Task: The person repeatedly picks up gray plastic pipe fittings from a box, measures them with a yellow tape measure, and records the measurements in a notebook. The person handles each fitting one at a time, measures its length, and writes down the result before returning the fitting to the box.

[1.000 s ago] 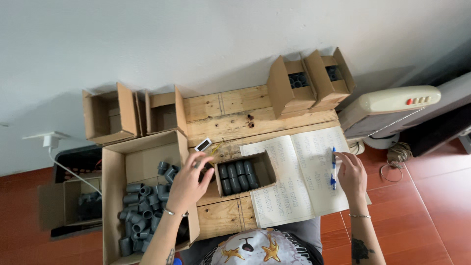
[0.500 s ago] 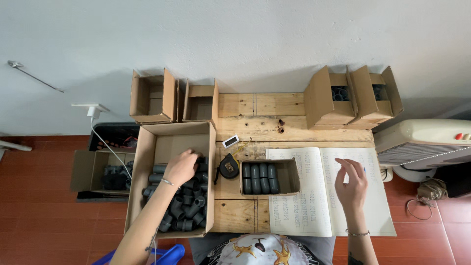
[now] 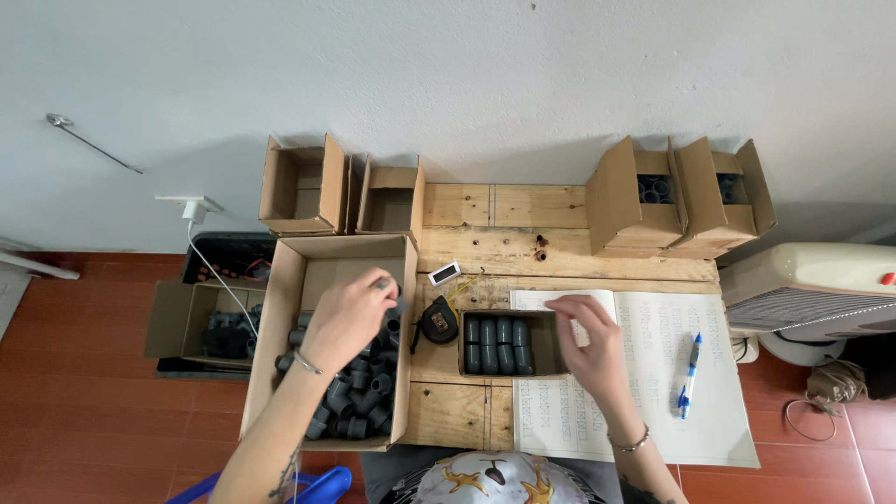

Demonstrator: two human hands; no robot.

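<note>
Head view – left hand over grey fittings, small box long axis left-right

Bare forearms; thin bracelet on each wrist; forearm tattoo; printed shirt, white with gold stars.

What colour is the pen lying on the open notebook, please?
Blue and white; the pen shows clearly in the head view.
</note>
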